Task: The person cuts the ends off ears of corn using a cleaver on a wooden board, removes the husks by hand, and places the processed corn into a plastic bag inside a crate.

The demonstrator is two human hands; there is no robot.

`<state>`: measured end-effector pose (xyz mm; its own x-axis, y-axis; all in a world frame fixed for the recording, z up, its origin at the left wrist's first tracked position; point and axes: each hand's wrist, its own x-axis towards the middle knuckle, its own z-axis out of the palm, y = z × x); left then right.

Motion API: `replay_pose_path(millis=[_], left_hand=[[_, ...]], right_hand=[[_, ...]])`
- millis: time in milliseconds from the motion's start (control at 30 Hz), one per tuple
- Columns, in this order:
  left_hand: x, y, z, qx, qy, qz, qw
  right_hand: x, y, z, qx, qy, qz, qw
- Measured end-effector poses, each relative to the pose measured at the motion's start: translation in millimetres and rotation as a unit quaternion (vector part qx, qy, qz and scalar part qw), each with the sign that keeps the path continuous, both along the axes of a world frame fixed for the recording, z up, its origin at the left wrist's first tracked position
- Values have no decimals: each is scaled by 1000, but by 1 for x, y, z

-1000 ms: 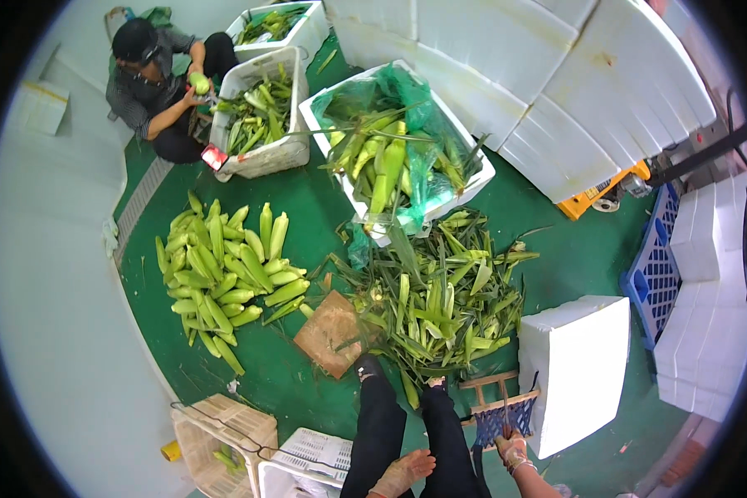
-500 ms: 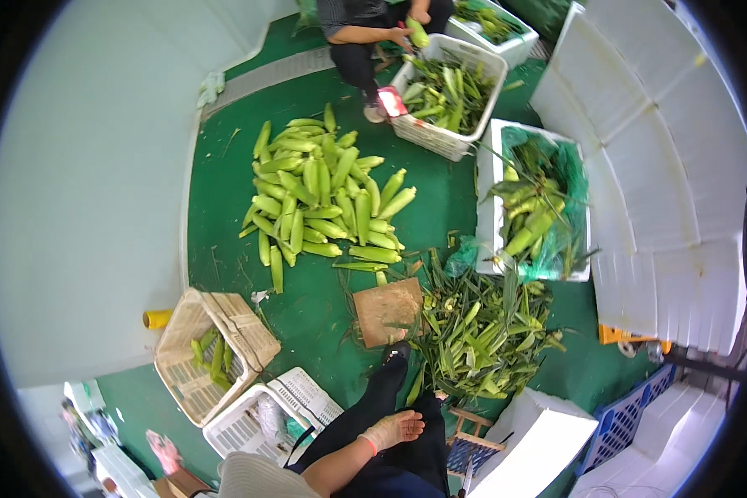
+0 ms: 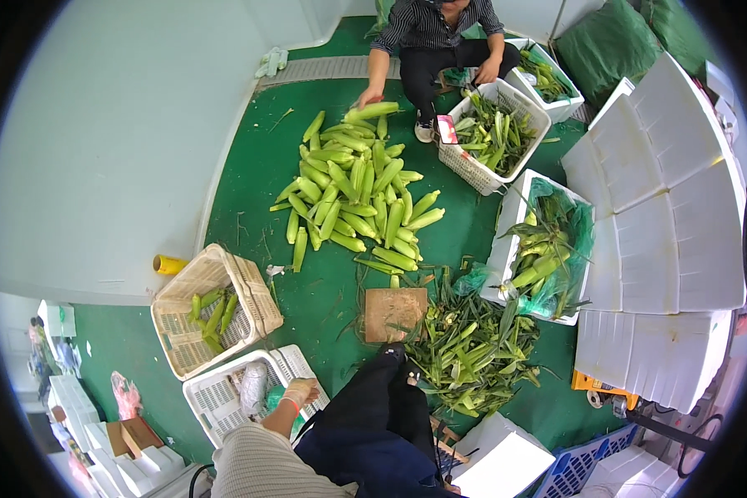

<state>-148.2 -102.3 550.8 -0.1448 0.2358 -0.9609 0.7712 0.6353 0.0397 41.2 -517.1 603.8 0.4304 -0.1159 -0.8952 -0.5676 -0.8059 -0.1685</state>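
My left hand [image 3: 300, 393], in a thin pale glove with a red band at the wrist, is over the right part of a white plastic basket [image 3: 216, 421]. Its fingers are loosely bent and somewhat apart, with nothing seen in them; whether they touch the basket is unclear. A clear plastic bundle [image 3: 254, 388] and a green bag [image 3: 275, 398] lie in this basket beside the hand. My right hand does not show. In front of my feet are a brown board [image 3: 396, 315] and a heap of stripped green husks [image 3: 477, 353].
Corn cobs in husks [image 3: 357, 187] are piled on the green floor. A co-worker's hand [image 3: 363, 101] is on a cob at the pile's far edge. Crates [image 3: 483, 173] and foam boxes [image 3: 500, 257] line the right; a cream basket [image 3: 261, 307] holds several cobs.
My left hand has moved left from over my thigh to the white basket. The view has shifted. The co-worker's hand has gone from the far crate to the corn pile.
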Motion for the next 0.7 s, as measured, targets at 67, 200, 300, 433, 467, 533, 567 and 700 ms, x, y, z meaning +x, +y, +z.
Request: replay_pose_path(millis=[67, 200, 300, 433, 467, 533, 567, 700], left_hand=[[-18, -10, 6, 1, -12, 18, 1000], [-21, -38, 22, -28, -16, -80, 996], [-11, -52, 46, 3, -20, -115, 993], [-12, -42, 58, 67, -27, -101, 992], [-4, -38, 58, 78, -52, -86, 992], [-3, -29, 67, 79, -64, -64, 993], [3, -21, 71, 80, -76, -39, 993], [-6, 18, 76, 90, -76, 18, 993]], right_hand=[[3, -16, 7, -4, -2, 12, 1000], [17, -42, 16, -8, -23, 25, 999], [29, -59, 25, -8, -43, 38, 998], [38, -67, 42, -4, -59, 46, 997], [42, -71, 46, -8, -65, 44, 997], [44, -72, 55, -21, -68, 41, 997], [47, -70, 58, -30, -71, 37, 996], [51, -53, 60, -52, -56, 22, 997]])
